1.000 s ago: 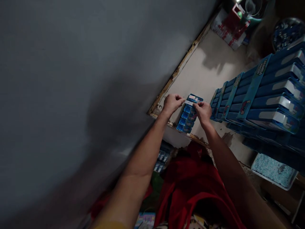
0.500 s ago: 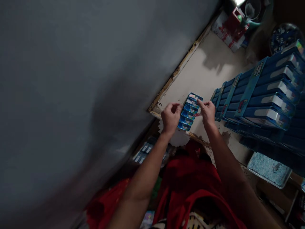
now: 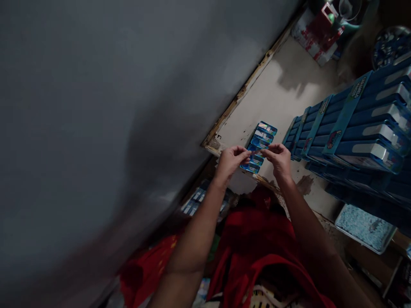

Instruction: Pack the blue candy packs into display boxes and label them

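A row of small blue boxes (image 3: 265, 137) lies on the white tabletop, and both my hands are above its near half. My left hand (image 3: 229, 161) is closed in a pinch on one end of a thin reddish strip (image 3: 256, 152). The other end is pinched between the fingers of my right hand (image 3: 279, 160). Stretched between the two hands, the strip is too small and dim to read. A pale strip shows across the top of one far box; the middle boxes are partly hidden behind my fingers.
Stacked blue boxes with printed bands (image 3: 346, 115) fill the table's right side. A grey wall (image 3: 80, 107) borders the left. Beyond are a red-and-white box (image 3: 313, 36) and a round bowl (image 3: 390, 47) of small pieces. A clear tray (image 3: 366, 226) of pale blue bits stands lower right.
My left hand has moved right and now pinches the reddish strip that hung from my right hand. The strip has come over the row of boxes, and the view has shifted slightly.
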The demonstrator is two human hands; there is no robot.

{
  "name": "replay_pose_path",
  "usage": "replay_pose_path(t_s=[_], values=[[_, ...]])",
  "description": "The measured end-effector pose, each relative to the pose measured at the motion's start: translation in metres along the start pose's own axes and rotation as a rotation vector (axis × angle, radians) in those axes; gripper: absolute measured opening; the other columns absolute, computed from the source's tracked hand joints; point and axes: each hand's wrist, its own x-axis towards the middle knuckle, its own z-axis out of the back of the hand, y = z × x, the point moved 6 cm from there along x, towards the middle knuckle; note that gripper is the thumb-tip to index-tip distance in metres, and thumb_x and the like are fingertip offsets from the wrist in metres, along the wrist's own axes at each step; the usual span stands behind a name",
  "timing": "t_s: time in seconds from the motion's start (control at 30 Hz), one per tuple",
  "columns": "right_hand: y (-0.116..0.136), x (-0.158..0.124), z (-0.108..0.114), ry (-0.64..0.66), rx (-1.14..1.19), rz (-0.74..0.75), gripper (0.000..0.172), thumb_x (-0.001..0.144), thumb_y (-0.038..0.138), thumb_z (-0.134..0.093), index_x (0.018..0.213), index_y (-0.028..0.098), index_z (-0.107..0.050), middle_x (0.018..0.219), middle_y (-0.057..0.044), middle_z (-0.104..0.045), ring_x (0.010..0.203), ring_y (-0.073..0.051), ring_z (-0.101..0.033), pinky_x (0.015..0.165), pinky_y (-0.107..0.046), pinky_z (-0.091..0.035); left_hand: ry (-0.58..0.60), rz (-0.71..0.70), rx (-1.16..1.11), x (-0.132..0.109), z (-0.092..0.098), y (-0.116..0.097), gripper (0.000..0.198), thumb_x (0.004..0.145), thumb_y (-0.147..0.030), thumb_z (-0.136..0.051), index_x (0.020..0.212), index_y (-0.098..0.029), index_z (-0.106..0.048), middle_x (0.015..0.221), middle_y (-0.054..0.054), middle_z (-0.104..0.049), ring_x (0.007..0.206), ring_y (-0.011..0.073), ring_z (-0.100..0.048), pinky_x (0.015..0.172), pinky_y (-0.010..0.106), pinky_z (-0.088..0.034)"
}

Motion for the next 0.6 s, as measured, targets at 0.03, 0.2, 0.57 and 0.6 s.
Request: replay_pose_path(t_s=[0.03, 0.2, 0.57, 0.6], values=[[-0.004, 0.002, 0.002, -0.033, 0.008, 0.028, 0.049, 0.053, 0.041, -0.092, 0.083, 0.021, -0.060, 0.070, 0.005, -0.062, 0.066, -0.013, -0.061, 0.062, -0.025, -0.046, 0.020, -0.023, 0.082, 0.007, 0.002, -0.008, 0.044, 0.059, -0.044, -0.095, 0.078, -0.016, -0.068, 0.070, 0.001, -0.069, 0.062, 0.0136, -0.066, 0.064, 0.027, -0.057], [-0.016, 0.023, -0.002, -0.223, -0.131, 0.206, 0.037, 0.061, 0.044, -0.083, 0.074, 0.022, -0.057, 0.070, 0.005, -0.062, 0.067, -0.014, -0.057, 0.065, -0.027, -0.046, 0.007, -0.181, 0.543, 0.048, -0.002, -0.044, 0.017, 0.074, -0.029, -0.082, 0.076, -0.016, -0.072, 0.068, 0.002, -0.070, 0.065, 0.0160, -0.066, 0.067, 0.028, -0.054], [-0.016, 0.031, -0.012, -0.275, -0.554, 0.237, 0.022, 0.077, 0.036, -0.074, 0.080, 0.025, -0.056, 0.080, 0.004, -0.068, 0.076, -0.017, -0.062, 0.075, -0.029, -0.045, -0.037, -0.133, 0.634, 0.079, -0.001, -0.035, 0.009, 0.077, -0.022, -0.079, 0.076, -0.016, -0.072, 0.065, 0.001, -0.069, 0.061, 0.0143, -0.063, 0.067, 0.027, -0.053], [-0.017, 0.032, -0.012, -0.264, -0.562, 0.248, 0.021, 0.078, 0.036, -0.073, 0.082, 0.025, -0.055, 0.081, 0.004, -0.068, 0.076, -0.017, -0.062, 0.075, -0.029, -0.044, -0.024, -0.095, 0.582, 0.081, 0.000, -0.031, 0.010, 0.076, -0.020, -0.079, 0.075, -0.016, -0.070, 0.065, 0.000, -0.067, 0.059, 0.0134, -0.062, 0.066, 0.026, -0.053]])
